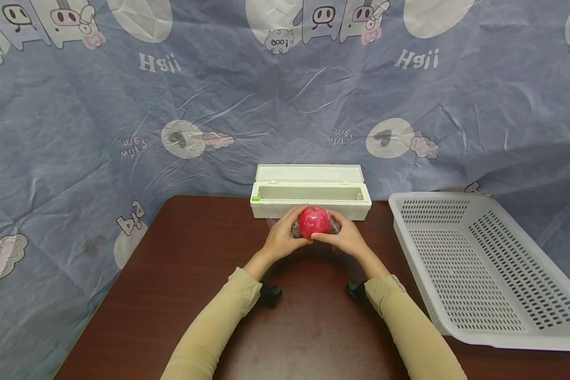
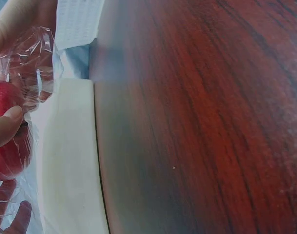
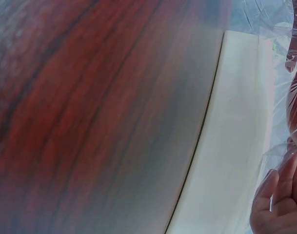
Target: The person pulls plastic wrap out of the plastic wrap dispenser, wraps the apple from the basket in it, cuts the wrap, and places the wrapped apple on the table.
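A round red apple (image 1: 314, 221) with clear plastic film (image 2: 33, 61) around it is held up between both hands, in front of a long white box (image 1: 311, 210). My left hand (image 1: 283, 235) grips it from the left, thumb at the near side, fingers behind. From the right my right hand (image 1: 345, 238) grips it the same way, its thumb laid across the front. The film bunches at both sides of the fruit beside the palms. The left wrist view shows the film stretched loosely between fingers and apple; the right wrist view cuts the apple (image 3: 295, 105) off at the edge.
The white box's lid (image 1: 310, 173) is raised at the back, and a small green piece (image 1: 255, 198) sits at its left end. A white perforated basket (image 1: 465, 274) stands on the right of the dark wooden table (image 1: 171, 295). A printed blue-grey sheet (image 1: 266, 105) hangs behind.
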A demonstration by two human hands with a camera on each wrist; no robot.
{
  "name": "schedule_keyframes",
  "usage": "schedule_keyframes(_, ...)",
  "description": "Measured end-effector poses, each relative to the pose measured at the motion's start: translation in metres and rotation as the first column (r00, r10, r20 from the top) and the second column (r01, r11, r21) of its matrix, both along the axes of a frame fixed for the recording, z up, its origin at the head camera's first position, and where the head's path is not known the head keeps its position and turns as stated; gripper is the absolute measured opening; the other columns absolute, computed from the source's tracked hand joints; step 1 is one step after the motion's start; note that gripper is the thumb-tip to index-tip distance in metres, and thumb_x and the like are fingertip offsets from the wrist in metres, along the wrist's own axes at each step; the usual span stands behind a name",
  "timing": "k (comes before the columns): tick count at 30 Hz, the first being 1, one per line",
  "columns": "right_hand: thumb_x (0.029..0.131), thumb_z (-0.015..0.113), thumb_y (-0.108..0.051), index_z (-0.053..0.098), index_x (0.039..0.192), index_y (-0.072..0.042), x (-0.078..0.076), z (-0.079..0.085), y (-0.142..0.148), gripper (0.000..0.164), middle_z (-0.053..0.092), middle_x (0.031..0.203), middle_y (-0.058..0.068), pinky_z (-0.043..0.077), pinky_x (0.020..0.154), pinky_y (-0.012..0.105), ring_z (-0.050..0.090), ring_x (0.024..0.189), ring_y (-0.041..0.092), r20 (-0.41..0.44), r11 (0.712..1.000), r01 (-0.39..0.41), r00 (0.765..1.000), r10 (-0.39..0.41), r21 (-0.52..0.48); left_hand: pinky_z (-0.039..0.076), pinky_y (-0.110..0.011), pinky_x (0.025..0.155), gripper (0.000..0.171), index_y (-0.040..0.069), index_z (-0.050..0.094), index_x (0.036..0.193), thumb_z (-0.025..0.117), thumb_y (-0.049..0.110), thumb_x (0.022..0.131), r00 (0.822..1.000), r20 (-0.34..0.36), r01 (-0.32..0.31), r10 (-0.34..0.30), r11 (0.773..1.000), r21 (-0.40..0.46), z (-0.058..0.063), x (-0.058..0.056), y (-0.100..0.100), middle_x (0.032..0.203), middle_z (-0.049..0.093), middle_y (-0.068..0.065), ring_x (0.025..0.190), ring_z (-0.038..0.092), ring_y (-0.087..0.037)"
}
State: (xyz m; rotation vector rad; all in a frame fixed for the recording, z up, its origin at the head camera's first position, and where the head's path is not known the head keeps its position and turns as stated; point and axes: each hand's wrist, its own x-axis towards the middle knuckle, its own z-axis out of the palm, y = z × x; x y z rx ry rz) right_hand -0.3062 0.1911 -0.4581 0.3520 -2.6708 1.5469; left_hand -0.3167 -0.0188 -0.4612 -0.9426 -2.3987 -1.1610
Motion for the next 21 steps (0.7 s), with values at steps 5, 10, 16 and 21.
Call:
schedule_keyframes(5, 0.072, 0.080, -0.038, 0.048, 0.135, -0.011, -0.002, -0.002, 0.001, 0.076, 0.055, 0.125, 0.015, 0.053, 0.077, 0.042, 0.055, 0.103, 0.032, -0.033, 1.000, -0.010, 0.999, 0.010, -0.005, 0.041, -0.037, 0.099, 0.083, 0.015, 0.042, 0.139, 0.085, 0.024, 0.068, 1.000, 0.011, 0.012, -0.012, 1.000, -0.003, 0.001, -0.003, 0.000, 0.135, 0.047, -0.003, 0.120, 0.048, -0.016)
schedule_keyframes(10, 0.074, 0.079, -0.037, 0.051, 0.134, -0.011, -0.004, -0.003, 0.001, 0.071, 0.057, 0.124, 0.014, 0.048, 0.088, 0.047, 0.054, 0.109, 0.030, -0.077, 1.000, -0.024, 0.997, 0.025, 0.008, 0.040, -0.037, 0.100, 0.083, 0.015, 0.041, 0.139, 0.084, 0.027, 0.069, 0.999, 0.028, 0.028, -0.028, 1.000, 0.002, 0.001, -0.006, 0.000, 0.134, 0.047, -0.003, 0.120, 0.047, -0.016)
schedule_keyframes(16, 0.074, 0.079, -0.038, 0.051, 0.134, -0.013, -0.004, -0.002, 0.001, 0.070, 0.057, 0.123, 0.012, 0.052, 0.081, 0.043, 0.057, 0.101, 0.029, -0.079, 0.999, -0.029, 0.996, 0.030, 0.017, 0.040, -0.037, 0.100, 0.083, 0.015, 0.041, 0.139, 0.084, 0.027, 0.069, 0.997, 0.065, 0.049, -0.050, 0.998, 0.028, 0.000, -0.010, -0.001, 0.133, 0.048, -0.005, 0.120, 0.048, -0.017)
schedule_keyframes(21, 0.072, 0.080, -0.038, 0.044, 0.138, -0.016, -0.004, -0.002, 0.000, 0.078, 0.051, 0.127, 0.014, 0.055, 0.065, 0.037, 0.057, 0.096, 0.033, -0.034, 1.000, -0.014, 0.999, 0.014, 0.000, 0.040, -0.038, 0.100, 0.083, 0.014, 0.040, 0.140, 0.084, 0.027, 0.070, 0.991, 0.116, 0.056, -0.060, 0.998, 0.034, 0.001, -0.012, -0.001, 0.133, 0.048, -0.005, 0.119, 0.048, -0.017)
